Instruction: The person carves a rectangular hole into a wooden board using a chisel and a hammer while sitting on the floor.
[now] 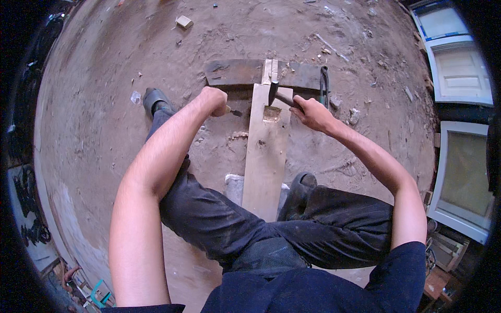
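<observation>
A pale wooden plank (265, 156) runs away from me between my legs, its far part by a dark timber beam (235, 72). Near its far end a squarish recess (272, 114) is cut into the top face. My right hand (312, 112) grips the handle of a hammer (273, 93), whose dark head hangs over the plank just beyond the recess. Left of the plank, my left hand (215, 101) is closed round the handle of a chisel (235, 112). The chisel's dark blade points toward the plank without touching it.
Wood chips (239, 135) lie on the dirt floor left of the plank. A small wooden block (184, 22) rests at the far left. White-framed panels (462, 177) stand along the right side. My shoes (154, 99) flank the plank.
</observation>
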Demonstrator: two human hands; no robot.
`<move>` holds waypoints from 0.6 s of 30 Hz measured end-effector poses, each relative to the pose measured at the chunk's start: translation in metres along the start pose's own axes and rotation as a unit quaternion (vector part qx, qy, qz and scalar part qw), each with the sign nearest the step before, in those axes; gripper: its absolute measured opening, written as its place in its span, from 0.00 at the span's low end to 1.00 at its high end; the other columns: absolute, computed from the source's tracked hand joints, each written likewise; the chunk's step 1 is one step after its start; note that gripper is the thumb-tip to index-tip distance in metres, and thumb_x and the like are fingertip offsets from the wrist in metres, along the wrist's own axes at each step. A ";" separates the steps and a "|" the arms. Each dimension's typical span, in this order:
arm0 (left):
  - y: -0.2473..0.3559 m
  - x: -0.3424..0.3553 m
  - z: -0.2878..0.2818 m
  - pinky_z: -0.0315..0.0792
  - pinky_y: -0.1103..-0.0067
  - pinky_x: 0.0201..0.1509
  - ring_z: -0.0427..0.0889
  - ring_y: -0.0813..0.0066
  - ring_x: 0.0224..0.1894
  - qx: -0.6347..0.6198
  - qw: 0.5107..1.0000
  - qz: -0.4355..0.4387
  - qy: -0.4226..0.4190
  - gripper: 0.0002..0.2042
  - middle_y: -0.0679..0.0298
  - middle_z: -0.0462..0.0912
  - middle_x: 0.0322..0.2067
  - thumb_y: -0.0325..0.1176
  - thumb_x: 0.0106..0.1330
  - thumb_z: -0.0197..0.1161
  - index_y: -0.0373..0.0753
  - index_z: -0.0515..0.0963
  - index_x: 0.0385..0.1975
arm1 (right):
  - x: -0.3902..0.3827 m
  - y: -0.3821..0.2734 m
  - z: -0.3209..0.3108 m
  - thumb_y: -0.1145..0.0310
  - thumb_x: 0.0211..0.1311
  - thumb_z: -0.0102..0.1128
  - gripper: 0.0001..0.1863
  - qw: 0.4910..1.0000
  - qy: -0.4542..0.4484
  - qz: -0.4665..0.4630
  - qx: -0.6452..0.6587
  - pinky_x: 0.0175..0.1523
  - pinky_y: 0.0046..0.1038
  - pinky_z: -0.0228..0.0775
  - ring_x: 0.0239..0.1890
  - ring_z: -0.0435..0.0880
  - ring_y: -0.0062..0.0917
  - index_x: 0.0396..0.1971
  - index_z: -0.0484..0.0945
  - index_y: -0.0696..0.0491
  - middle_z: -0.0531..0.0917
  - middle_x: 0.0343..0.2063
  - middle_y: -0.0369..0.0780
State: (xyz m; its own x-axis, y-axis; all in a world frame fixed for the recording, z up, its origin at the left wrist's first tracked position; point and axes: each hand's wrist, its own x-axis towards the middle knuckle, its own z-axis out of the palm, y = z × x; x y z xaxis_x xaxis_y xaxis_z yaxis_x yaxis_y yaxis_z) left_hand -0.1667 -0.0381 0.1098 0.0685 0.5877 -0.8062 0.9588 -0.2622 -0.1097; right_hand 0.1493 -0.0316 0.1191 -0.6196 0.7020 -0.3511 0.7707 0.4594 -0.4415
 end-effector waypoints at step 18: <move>0.002 -0.012 -0.004 0.75 0.71 0.51 0.81 0.60 0.49 -0.003 1.000 0.000 -0.010 0.20 0.57 0.83 0.45 0.49 0.57 0.59 0.41 0.83 0.41 | 0.011 0.014 -0.008 0.60 0.60 0.58 0.15 0.995 -0.072 -0.072 0.014 0.37 0.46 0.72 0.33 0.81 0.52 0.39 0.75 0.57 0.81 0.26 0.53</move>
State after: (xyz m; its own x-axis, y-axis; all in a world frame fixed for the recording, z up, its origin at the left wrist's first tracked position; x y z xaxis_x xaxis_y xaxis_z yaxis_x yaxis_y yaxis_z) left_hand -0.1642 -0.0420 0.1214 0.0624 0.5730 -0.8172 0.9604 -0.2571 -0.1070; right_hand 0.1542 -0.0130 0.1158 -0.7400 0.5441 -0.3953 0.6688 0.5336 -0.5176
